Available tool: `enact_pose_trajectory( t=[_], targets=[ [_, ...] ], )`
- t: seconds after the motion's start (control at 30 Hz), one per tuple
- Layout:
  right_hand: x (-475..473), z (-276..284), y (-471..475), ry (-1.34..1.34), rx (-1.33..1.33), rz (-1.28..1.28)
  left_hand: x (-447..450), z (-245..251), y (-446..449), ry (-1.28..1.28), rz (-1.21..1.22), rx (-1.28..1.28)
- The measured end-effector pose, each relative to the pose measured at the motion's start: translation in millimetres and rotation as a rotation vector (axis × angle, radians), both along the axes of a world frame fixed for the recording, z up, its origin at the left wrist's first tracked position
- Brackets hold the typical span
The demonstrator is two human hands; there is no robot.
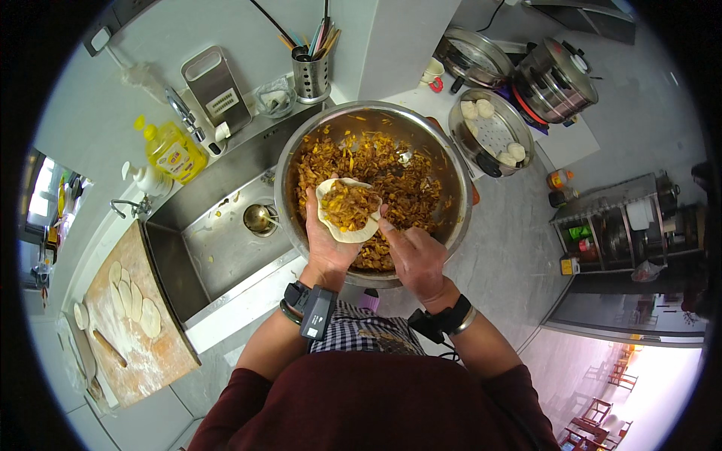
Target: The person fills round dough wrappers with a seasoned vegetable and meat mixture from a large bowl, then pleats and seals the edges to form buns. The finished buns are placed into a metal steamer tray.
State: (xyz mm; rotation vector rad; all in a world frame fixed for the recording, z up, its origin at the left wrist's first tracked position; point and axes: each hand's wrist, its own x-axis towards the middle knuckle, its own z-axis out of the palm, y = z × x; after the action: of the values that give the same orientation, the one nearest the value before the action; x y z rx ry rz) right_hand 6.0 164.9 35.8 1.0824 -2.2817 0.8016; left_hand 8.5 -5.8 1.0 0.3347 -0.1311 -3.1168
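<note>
My left hand (pixel 331 256) cups a round dough wrapper (pixel 345 234) from below, over the near-left part of a large steel basin (pixel 463 194). A mound of chopped brown and yellow filling (pixel 348 204) lies on the wrapper, which is still unfolded. At the wrapper's right edge, the thumb and forefinger of my right hand (pixel 418 258) pinch the dough; its other fingers are curled. More of the shredded filling (pixel 366 152) covers much of the basin floor. A small shiny object, too unclear to name, shows in that filling.
Left of the basin is a steel sink (pixel 197 248). A floured board (pixel 152 369) carries several dough wrappers (pixel 135 301) and a rolling pin (pixel 109 348). At back right, a steamer tray (pixel 488 141) holds several white buns (pixel 515 151) beside a steel pot (pixel 555 82).
</note>
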Motion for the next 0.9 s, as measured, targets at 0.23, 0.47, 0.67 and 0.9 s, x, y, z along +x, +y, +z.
enact_pose_trajectory(
  t=[0.23,0.47,0.67,0.9],
  targets=[
    [11.5,-2.2,-10.1,-0.070,-0.036,-0.081,-3.0,-1.5,1.9,-0.013,0.048,0.041],
    [-16.8,-3.8,13.0,-0.883,-0.520,-0.248,2.9,3.9,-7.8,0.025,0.035,0.059],
    [-20.6,-3.0,19.1,-1.821,-0.886,-0.173,1.8,7.0,-14.4,0.090,0.010,0.018],
    [-21.6,34.9,16.2,-1.685,-0.962,-0.151,5.0,7.3,-15.9,0.015,0.059,0.003]
  ],
)
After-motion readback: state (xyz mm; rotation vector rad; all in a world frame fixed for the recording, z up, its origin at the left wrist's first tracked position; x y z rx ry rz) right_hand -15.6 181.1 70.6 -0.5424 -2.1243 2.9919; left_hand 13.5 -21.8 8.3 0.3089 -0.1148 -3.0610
